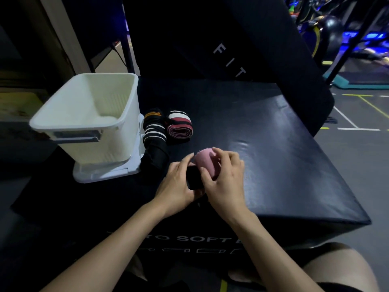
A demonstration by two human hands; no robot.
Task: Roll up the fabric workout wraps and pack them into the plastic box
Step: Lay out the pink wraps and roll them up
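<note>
Both hands curled round pink wrap (205, 164) near worktop (273, 154) front edge: left hand (179, 182) grip pinching its black end, right hand (226, 178) grip clasping the roll. White plastic box (88, 123) at left edge; rolled wraps (168, 125) beside it.

Both hands, L (176, 182) & R (226, 178), fingers curled, gripping.

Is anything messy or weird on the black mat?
A little. The black striped wrap beside the white box is half unrolled, its loose tail trailing toward the hands. The red wrap next to it is rolled neatly. Nothing looks spilled or broken.
</note>
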